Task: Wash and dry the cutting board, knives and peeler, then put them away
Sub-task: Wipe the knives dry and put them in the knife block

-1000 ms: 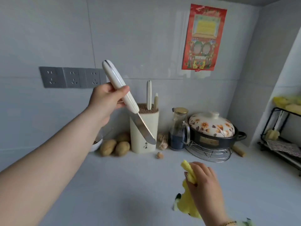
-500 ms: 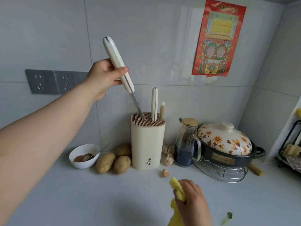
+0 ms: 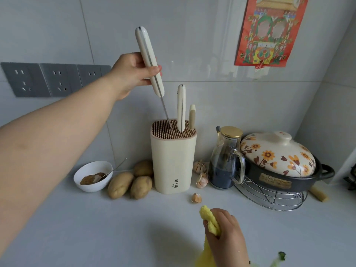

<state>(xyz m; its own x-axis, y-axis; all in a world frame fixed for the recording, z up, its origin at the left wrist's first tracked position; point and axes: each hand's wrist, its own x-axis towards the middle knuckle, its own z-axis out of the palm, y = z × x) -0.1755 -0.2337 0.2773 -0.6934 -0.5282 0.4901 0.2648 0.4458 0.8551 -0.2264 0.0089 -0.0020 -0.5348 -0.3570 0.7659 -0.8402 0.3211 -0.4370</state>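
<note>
- Up over the knife block, sliding in the knife: blade tip just down in the slots, tilted, white handle high in the air.
- Gripped by the left hand, fingers and thumb curled round the lower part of the handle.
- Already put away in the same block: another knife and a small handle just beside it. Maybe the peeler, but too little showing to be sure.
- Looks clean and dry, so probably near the end of the job. Left to do: push this knife all the way down.
- No sign of the cutting board, so cannot tell if washed or put away.
- Lower down, over the front of the counter: a bunched yellow cloth held in the right hand, fingers curled tight round it.
- Just beside the block: potatoes on one side, garlic on the other.
- Farther out: a white bowl with a spoon, a glass bottle and a flowered pot on a wire rack.
</note>
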